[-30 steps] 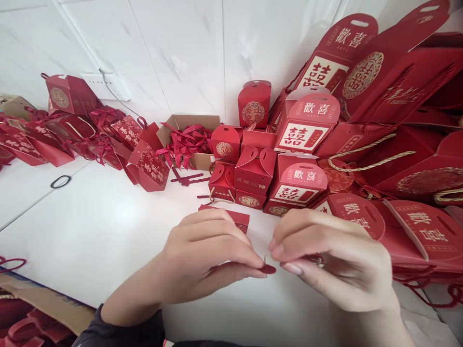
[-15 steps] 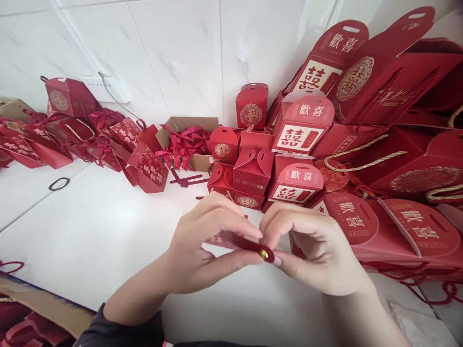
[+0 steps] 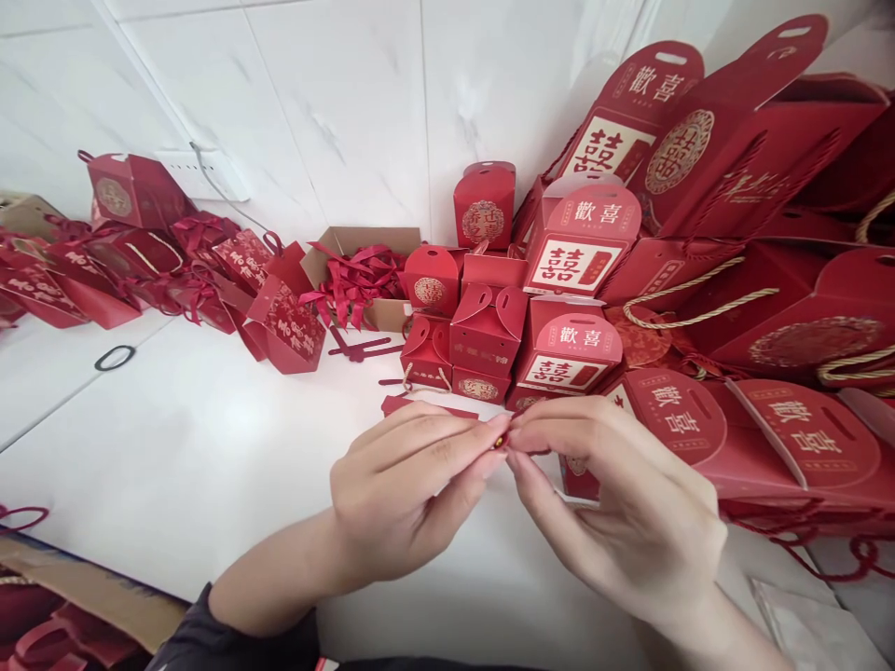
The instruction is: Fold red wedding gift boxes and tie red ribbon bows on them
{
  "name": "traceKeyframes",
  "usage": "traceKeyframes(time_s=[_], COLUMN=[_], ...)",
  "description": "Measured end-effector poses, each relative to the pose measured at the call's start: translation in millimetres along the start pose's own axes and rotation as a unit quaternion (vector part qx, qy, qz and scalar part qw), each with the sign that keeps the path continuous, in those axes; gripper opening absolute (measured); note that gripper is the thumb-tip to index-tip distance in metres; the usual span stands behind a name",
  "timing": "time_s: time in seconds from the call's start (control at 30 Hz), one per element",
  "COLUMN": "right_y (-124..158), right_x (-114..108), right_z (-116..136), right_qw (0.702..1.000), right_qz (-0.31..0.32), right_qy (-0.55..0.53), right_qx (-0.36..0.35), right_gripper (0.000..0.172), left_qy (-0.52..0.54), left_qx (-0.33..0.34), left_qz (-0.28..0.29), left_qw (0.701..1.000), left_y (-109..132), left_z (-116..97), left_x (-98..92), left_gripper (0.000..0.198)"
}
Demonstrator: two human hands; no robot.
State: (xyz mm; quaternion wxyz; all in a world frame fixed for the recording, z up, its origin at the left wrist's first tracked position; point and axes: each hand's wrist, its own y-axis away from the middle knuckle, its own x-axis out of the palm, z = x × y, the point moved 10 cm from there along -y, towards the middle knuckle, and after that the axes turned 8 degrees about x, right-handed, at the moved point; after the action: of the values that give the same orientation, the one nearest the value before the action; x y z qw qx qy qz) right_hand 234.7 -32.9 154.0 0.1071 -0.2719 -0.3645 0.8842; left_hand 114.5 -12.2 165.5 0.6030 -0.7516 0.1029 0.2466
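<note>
My left hand point(image 3: 406, 485) and my right hand point(image 3: 615, 503) meet fingertip to fingertip over the white table point(image 3: 210, 447). Between them they pinch a small red piece with a gold stud point(image 3: 499, 441), mostly hidden by the fingers. Both hands are closed in a pinch on it. A small red box point(image 3: 419, 407) lies just behind my left hand, partly covered by it.
Stacked red gift boxes point(image 3: 570, 280) and large red bags with rope handles point(image 3: 769, 280) fill the right and back. A cardboard box of red ribbons point(image 3: 360, 270) stands by the wall. More red bags point(image 3: 140, 261) lie at the left. A black ring point(image 3: 115, 357) lies on the table.
Both hands have risen slightly and turned. The gold stud, plainly showing half a second ago, is now nearly hidden between the fingertips.
</note>
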Motion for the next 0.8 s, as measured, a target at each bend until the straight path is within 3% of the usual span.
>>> traceKeyframes(time_s=[0.3, 0.43, 0.6, 0.8], right_y=[-0.4, -3.5, -3.3, 0.0], right_x=[0.9, 12.1, 25.5, 41.7], right_z=[-14.3, -33.2, -59.6, -74.5], right_qw=[0.995, 0.985, 0.949, 0.892], right_qz=[-0.027, 0.052, 0.106, 0.13], right_qy=[-0.087, -0.115, -0.196, -0.323], right_qx=[0.036, 0.121, 0.222, 0.289], right_gripper=[0.024, 0.017, 0.001, 0.006], left_qy=[-0.125, -0.173, -0.138, -0.046], left_qx=[0.078, 0.125, 0.141, 0.09], left_qz=[0.03, 0.047, 0.035, -0.006], left_qw=[0.989, 0.976, 0.98, 0.995], left_y=[-1.8, 4.9, 12.0, 3.1], left_z=[-11.7, -12.1, -5.4, 7.6], left_x=[4.4, 5.7, 2.4, -3.4], left_gripper=[0.021, 0.024, 0.025, 0.022])
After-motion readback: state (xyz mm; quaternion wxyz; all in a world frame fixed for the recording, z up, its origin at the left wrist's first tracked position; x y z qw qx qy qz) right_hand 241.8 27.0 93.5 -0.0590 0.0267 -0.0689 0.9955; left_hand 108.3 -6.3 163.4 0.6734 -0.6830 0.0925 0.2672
